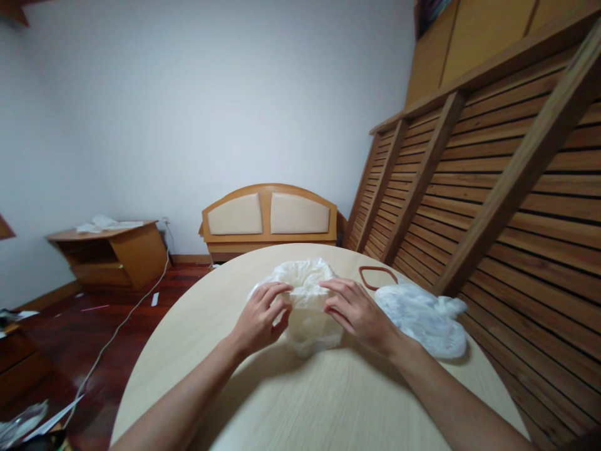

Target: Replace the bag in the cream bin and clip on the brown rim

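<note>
A thin white plastic bag stands at the middle of the round table, its crumpled mouth facing up and its edge turned outward. It seems to cover a pale container, though the film hides most of that. My left hand is closed on the near left part of the bag's edge, thumb and fingers curled. Opposite it, my right hand pinches the near right part of the same edge. Just right of my right hand lies a bundle of white plastic bags. Behind that bundle is a brown frame-like ring with rounded corners.
The round wooden table fills the foreground. A slatted wooden panel leans along the right side. Beyond the table stands a headboard. A low cabinet with papers is at left, and a white cable crosses the floor.
</note>
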`<state>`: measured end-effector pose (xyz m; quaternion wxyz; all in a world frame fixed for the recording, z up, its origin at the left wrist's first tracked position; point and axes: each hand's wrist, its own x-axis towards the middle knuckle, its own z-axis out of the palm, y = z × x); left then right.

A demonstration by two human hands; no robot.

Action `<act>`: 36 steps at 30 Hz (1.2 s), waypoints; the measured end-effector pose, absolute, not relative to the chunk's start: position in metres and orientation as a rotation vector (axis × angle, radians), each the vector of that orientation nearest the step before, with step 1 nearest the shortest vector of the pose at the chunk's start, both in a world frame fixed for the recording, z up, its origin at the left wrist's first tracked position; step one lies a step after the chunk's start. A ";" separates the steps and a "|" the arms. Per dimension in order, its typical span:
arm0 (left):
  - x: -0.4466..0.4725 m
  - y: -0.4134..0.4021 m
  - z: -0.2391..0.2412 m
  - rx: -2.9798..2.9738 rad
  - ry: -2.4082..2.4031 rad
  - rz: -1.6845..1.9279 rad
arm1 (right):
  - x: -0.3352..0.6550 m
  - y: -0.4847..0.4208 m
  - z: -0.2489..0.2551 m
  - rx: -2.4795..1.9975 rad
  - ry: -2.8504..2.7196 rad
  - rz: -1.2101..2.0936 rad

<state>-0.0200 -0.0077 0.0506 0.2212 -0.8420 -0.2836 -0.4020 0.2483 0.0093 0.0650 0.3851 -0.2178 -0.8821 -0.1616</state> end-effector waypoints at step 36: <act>-0.066 0.031 0.042 -2.422 -1.339 -1.803 | 0.258 0.031 0.035 -0.871 -2.146 -0.021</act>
